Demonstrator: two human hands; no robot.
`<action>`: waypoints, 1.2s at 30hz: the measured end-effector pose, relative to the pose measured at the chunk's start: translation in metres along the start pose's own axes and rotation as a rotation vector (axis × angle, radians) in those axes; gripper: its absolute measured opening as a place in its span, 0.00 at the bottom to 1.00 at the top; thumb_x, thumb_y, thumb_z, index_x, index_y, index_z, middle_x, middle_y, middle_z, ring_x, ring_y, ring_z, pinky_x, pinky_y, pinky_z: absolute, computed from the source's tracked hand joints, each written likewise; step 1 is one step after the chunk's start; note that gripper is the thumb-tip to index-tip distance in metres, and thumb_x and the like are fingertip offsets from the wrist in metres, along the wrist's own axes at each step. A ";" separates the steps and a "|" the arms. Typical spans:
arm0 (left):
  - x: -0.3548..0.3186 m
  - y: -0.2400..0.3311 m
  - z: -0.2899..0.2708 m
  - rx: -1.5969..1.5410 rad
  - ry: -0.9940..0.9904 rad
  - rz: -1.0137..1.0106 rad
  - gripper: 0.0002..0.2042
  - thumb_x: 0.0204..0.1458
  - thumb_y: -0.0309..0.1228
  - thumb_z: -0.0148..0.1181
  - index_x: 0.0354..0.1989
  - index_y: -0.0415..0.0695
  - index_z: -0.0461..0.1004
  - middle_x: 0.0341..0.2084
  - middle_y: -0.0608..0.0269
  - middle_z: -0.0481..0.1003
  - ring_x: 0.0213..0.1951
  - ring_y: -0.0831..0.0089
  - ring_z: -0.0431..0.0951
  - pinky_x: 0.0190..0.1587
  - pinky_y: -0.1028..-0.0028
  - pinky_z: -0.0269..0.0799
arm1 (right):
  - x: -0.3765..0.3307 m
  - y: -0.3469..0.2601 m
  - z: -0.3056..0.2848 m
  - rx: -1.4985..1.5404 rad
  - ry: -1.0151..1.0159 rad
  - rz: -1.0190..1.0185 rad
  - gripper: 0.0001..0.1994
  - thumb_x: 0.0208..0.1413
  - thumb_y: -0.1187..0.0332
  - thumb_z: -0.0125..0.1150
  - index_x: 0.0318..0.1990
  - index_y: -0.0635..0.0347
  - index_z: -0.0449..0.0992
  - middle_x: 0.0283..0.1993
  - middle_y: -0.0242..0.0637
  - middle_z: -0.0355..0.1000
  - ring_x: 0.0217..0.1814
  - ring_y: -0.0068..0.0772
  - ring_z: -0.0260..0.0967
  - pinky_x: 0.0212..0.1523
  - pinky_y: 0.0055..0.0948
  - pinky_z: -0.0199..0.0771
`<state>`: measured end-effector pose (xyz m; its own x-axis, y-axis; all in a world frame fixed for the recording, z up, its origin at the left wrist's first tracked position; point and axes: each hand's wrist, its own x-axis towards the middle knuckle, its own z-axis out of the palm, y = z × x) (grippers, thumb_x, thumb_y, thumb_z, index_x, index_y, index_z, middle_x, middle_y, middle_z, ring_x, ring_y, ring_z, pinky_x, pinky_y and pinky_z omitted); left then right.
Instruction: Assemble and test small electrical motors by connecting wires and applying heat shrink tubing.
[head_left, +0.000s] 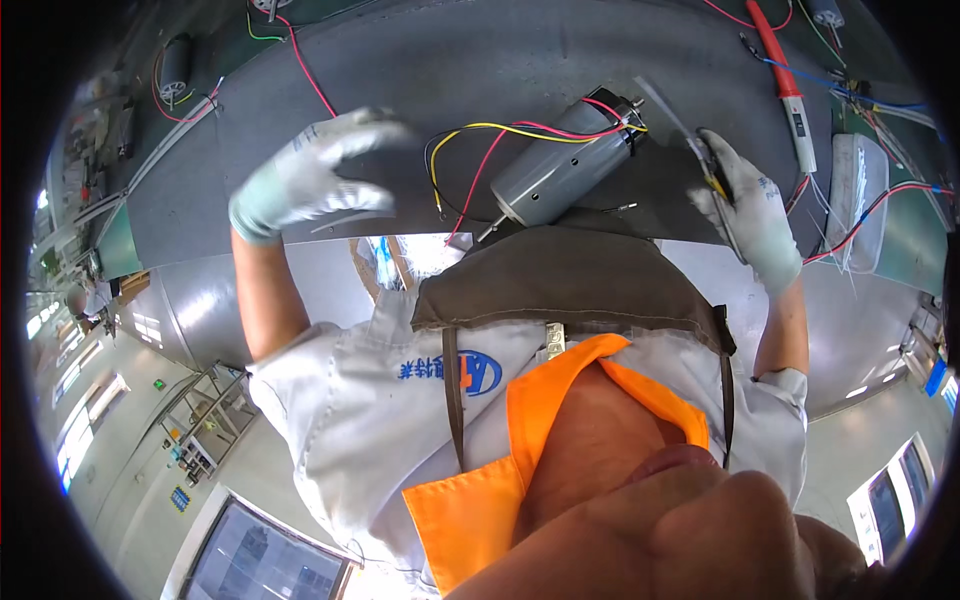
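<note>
A grey cylindrical electric motor [565, 165] lies slantwise on the dark work surface, its shaft pointing toward me. Yellow, red and black wires [470, 127] run from its far end and loop to its left. My left hand [315, 175], in a white glove, is left of the motor with fingers curved apart; its fingertips are smeared by motion. To the motor's right, my gloved right hand [748, 205] is closed round a slim tool [716, 180] with dark and yellow parts. A thin pale strip [665, 108] extends from that hand toward the motor's far end, blurred.
A pen-shaped red-and-white tool [785, 85] lies at the right, beside a clear plastic container [858, 200]. Other small motors [175, 65] with loose wires lie at the far left and far right. A brown apron [570, 275] covers the table's near edge.
</note>
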<state>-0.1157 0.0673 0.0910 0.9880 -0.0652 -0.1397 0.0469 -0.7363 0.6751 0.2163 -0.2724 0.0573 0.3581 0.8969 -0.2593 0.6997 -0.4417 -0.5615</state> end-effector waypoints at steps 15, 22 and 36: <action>0.098 0.088 0.147 0.222 0.500 -0.556 0.56 0.35 0.50 0.74 0.72 0.37 0.51 0.43 0.43 0.73 0.42 0.50 0.78 0.44 0.56 0.76 | 0.000 -0.031 0.008 -0.228 0.019 -0.173 0.33 0.54 0.46 0.66 0.58 0.63 0.70 0.30 0.47 0.76 0.34 0.53 0.76 0.35 0.43 0.74; 0.144 0.030 0.091 0.161 0.871 -0.695 0.54 0.38 0.46 0.73 0.71 0.33 0.50 0.51 0.39 0.73 0.52 0.45 0.76 0.54 0.59 0.73 | 0.030 0.018 -0.007 -0.471 0.284 0.210 0.29 0.54 0.60 0.68 0.62 0.58 0.68 0.45 0.52 0.76 0.43 0.56 0.76 0.43 0.47 0.74; 0.163 -0.179 -0.019 -1.377 1.015 -0.373 0.07 0.60 0.30 0.58 0.41 0.39 0.74 0.28 0.61 0.76 0.29 0.69 0.77 0.27 0.73 0.70 | 0.050 0.095 -0.086 1.180 0.714 -0.023 0.27 0.61 0.66 0.65 0.66 0.62 0.67 0.42 0.33 0.76 0.39 0.21 0.74 0.38 0.21 0.73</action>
<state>0.0395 0.2020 -0.0387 0.5634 0.7654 -0.3110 -0.1793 0.4807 0.8583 0.3534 -0.2714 0.0590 0.8409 0.5411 0.0136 -0.0952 0.1727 -0.9804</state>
